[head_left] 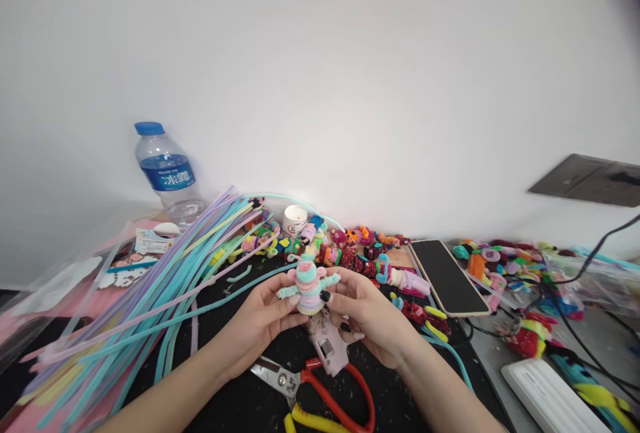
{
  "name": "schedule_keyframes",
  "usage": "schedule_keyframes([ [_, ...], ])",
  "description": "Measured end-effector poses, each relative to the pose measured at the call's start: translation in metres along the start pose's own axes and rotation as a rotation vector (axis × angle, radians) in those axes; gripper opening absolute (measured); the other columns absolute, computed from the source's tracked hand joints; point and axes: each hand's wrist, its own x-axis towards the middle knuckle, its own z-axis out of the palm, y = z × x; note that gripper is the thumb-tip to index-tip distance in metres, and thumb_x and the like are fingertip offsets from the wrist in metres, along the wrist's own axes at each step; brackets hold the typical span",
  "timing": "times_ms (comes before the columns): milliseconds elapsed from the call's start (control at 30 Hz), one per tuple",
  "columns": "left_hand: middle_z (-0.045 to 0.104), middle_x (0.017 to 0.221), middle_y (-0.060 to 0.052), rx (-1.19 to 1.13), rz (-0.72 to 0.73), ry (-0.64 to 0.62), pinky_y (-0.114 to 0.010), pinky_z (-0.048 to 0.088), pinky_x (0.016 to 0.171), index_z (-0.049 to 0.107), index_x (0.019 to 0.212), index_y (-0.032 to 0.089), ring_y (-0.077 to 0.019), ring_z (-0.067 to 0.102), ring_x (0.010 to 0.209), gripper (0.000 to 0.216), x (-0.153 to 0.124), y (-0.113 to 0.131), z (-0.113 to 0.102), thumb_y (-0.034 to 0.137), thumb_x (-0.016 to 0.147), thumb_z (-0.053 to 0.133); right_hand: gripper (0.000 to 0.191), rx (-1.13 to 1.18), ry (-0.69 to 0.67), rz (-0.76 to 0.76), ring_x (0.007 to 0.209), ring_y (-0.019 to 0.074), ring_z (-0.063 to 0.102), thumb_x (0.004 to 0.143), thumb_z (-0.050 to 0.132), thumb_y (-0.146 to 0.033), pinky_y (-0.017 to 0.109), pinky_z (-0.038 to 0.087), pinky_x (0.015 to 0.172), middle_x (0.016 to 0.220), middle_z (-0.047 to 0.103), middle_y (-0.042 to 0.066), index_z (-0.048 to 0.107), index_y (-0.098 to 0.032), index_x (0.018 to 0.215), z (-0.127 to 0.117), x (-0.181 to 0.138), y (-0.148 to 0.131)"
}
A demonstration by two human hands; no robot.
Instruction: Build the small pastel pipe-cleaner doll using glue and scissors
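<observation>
A small pipe-cleaner doll [309, 288] in pastel pink, mint and lilac bands is held upright between both my hands, its two mint arms stuck out sideways. My left hand [270, 310] pinches its left side with thumb and fingers. From the other side, my right hand [363, 310] grips it with dark-nailed fingers. Just below the doll lies a pale pink plastic device [330, 346], partly covered by my right fingers. Red-handled scissors [285, 380] rest on the black mat under my hands, with a yellow-handled tool [317, 420] at the bottom edge.
Long pastel pipe cleaners [165, 293] fan out on the left, near a water bottle [167, 173] against the wall. Several finished pipe-cleaner figures [350, 256] line the back. At right are a phone [447, 276], black cables [560, 306] and a white box-like device [550, 396].
</observation>
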Motion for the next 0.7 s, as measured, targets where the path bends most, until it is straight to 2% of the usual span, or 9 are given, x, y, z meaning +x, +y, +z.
schedule_keyframes([
  [433,0.066,0.109,-0.009,0.013,0.002,0.009,-0.031,0.053,0.077,0.065,0.106,0.019,-0.0194,0.063,0.088,0.034,-0.0001,0.0008,0.0013,0.018,0.072,0.071,0.044,-0.009,0.013,0.008,0.043,0.0027,0.032,0.061,0.078,-0.031,0.015,0.014,0.034,0.06,0.047,-0.008,0.055,-0.018,0.096,0.0008,-0.0006,-0.0008],
  [700,0.067,0.106,-0.008,0.011,-0.007,0.022,-0.031,0.053,0.076,0.066,0.103,0.019,-0.0186,0.063,0.087,0.032,0.0005,0.0,0.0013,0.017,0.072,0.071,0.041,-0.018,0.004,0.0,0.043,0.0028,0.031,0.063,0.076,-0.029,0.014,0.015,0.033,0.06,0.046,-0.008,0.055,-0.018,0.096,-0.0005,0.0005,-0.0005],
])
